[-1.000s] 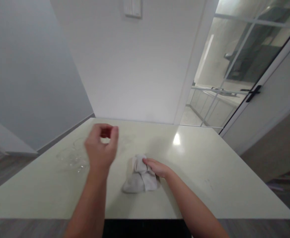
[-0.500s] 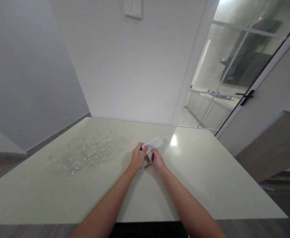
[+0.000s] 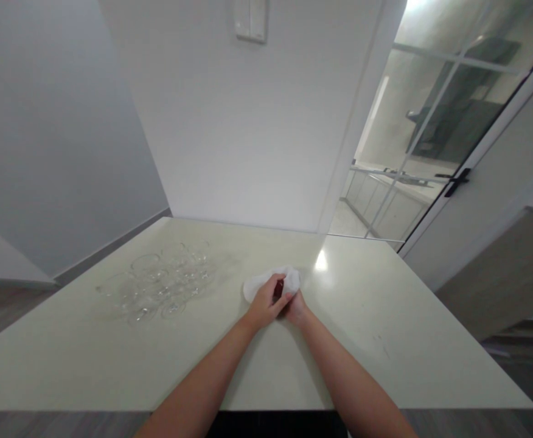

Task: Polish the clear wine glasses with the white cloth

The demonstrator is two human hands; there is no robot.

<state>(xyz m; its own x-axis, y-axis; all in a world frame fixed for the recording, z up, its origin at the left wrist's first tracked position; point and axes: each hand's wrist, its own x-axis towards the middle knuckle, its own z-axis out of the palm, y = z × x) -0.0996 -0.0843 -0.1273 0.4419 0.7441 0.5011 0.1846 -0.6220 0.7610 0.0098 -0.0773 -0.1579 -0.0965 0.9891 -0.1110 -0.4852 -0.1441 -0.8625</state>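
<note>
A small white cloth [image 3: 269, 280] is bunched between both hands over the middle of a pale tabletop [image 3: 385, 340]. My left hand [image 3: 265, 304] is curled closed on the cloth, with something dark red showing between its fingers. My right hand [image 3: 297, 306] sits just behind it, also closed on the cloth. Several clear drinking glasses [image 3: 157, 286] stand in a cluster to the left of my hands.
A white wall with a light switch [image 3: 250, 19] rises behind the table. A glass-paned door with a black handle [image 3: 457, 180] stands to the right, with a wooden cabinet [image 3: 504, 274] beside it. Grey wood floor lies on both sides.
My left hand dropped from in front of the glasses and joined the right on the cloth. The cloth was lifted off the table and bunched between both hands.
</note>
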